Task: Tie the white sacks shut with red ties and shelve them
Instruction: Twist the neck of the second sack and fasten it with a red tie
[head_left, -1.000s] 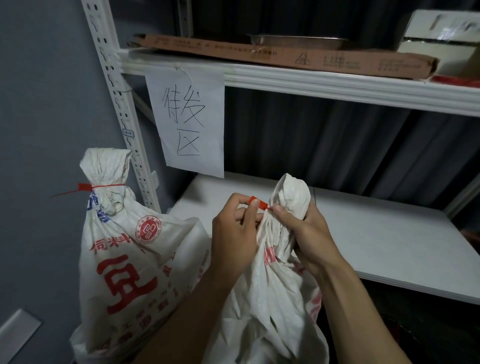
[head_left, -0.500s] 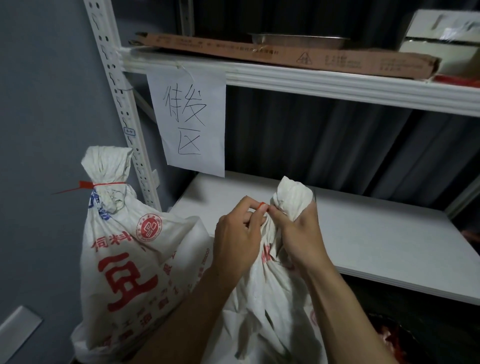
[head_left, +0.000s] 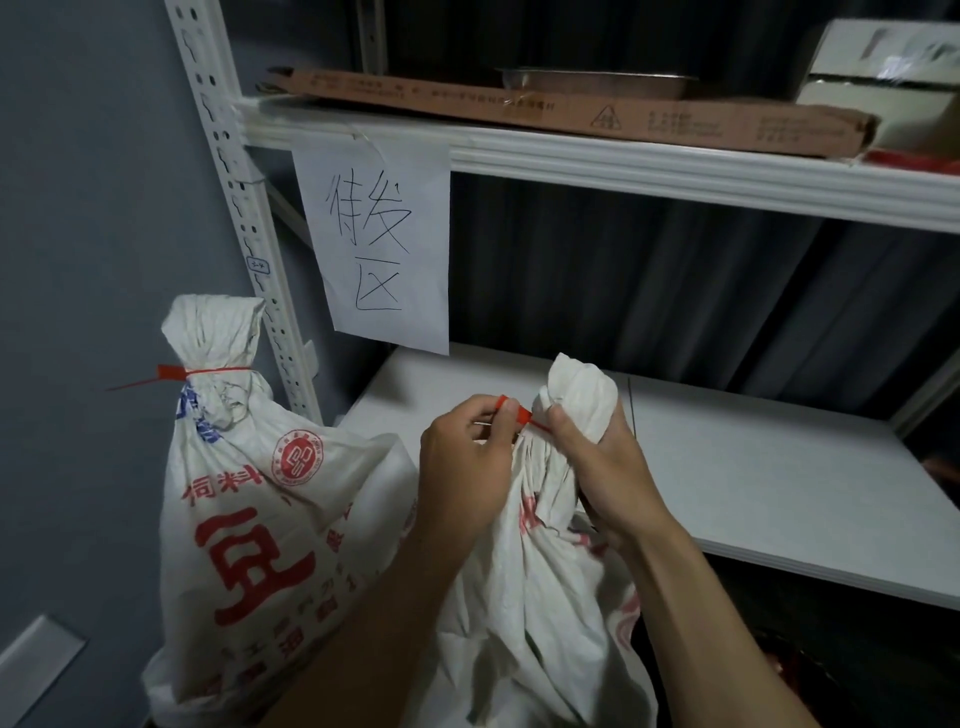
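Left grip (head_left: 465, 462) pinches the red tie (head_left: 519, 415) between thumb and fingertips. Right grip (head_left: 602, 462) curls tightly round the gathered neck of the white sack (head_left: 540, 597), its thumb touching the tie. Just left stands a tied sack (head_left: 249, 519). The lower shelf (head_left: 753, 478) stretches behind and rightward, and the upper shelf (head_left: 675, 171) runs overhead.

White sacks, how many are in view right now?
2. The tied sack, with its red tie, stands left beside the shelf post. The second sack is central: right hand grips its neck, left hand pinches the second tie. Others may be hidden.
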